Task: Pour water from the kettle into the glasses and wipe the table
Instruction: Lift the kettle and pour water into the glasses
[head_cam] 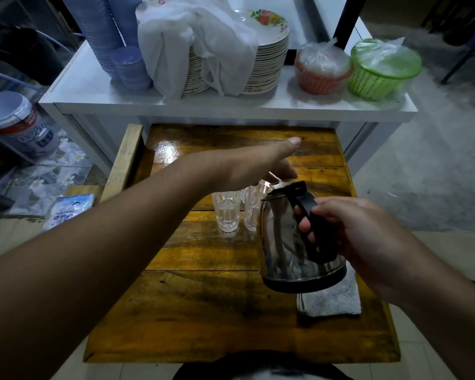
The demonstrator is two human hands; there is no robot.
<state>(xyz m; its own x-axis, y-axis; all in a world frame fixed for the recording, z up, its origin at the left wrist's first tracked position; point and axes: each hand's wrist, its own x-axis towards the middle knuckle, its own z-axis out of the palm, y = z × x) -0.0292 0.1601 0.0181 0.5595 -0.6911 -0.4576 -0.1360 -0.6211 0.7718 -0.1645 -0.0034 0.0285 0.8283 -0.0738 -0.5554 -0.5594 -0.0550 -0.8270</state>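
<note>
Midway through pouring: kettle (299, 237) gripped by its handle in the right hand (368, 237), tilted toward the glasses (228, 209) just beyond, left hand (255, 165) spread above them, cloth (332, 300) untouched below, wiping still ahead.

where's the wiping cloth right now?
Head view: the grey cloth lies folded on the wooden table near its right edge, partly hidden beneath the kettle that the right hand holds.
</note>
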